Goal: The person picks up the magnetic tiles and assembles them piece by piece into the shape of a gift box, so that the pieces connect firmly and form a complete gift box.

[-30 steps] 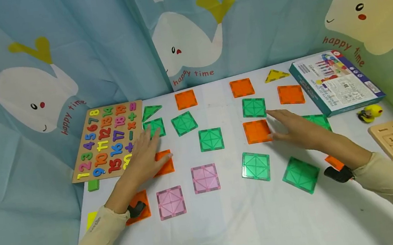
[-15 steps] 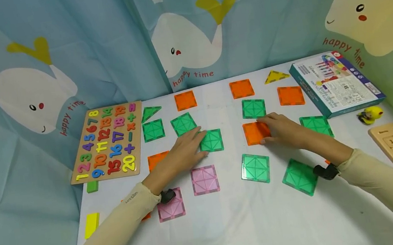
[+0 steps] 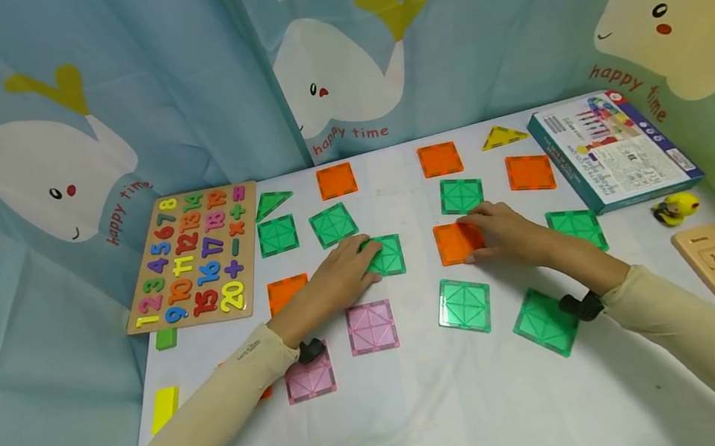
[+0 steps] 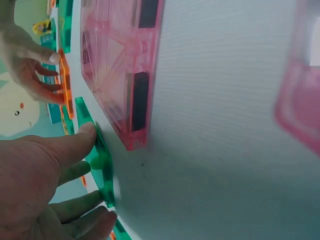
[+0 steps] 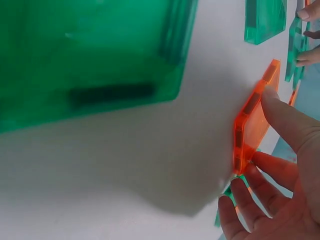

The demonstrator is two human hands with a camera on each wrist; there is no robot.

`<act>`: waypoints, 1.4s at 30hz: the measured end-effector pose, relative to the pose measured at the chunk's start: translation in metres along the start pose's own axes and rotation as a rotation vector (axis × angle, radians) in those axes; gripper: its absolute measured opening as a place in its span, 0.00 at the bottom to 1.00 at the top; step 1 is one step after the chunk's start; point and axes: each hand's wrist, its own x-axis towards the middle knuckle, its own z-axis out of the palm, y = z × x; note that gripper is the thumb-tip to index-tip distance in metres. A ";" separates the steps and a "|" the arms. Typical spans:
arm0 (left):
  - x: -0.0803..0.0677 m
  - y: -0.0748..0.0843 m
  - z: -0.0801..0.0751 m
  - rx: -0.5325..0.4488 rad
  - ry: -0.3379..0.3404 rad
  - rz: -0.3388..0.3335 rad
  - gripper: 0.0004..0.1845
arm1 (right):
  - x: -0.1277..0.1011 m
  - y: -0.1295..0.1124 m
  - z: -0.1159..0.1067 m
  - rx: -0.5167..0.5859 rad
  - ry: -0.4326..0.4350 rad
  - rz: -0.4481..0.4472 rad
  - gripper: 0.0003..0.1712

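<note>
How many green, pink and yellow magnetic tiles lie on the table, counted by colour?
Green tiles: 8 (7 squares, 1 triangle)
Pink tiles: 2
Yellow tiles: 1 (a triangle)
Total: 11

A bare strip of white surface [image 3: 418, 249] runs between the green square magnetic tile [image 3: 387, 255] and the orange square magnetic tile [image 3: 456, 242]. Below it, a pink square tile [image 3: 372, 326] and a light green square tile [image 3: 465, 304] narrow that strip. The near surface lies open.
</note>
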 end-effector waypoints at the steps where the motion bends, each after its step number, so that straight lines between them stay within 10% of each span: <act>1: -0.001 0.000 0.000 -0.008 0.003 -0.001 0.30 | 0.002 -0.002 0.001 0.011 -0.001 -0.002 0.42; 21: -0.001 0.006 0.006 -0.021 0.003 0.016 0.30 | 0.024 -0.036 0.019 -0.033 0.009 -0.065 0.41; 42: -0.003 -0.002 0.008 -0.047 -0.012 0.051 0.31 | 0.034 -0.016 -0.004 -0.012 0.017 -0.057 0.39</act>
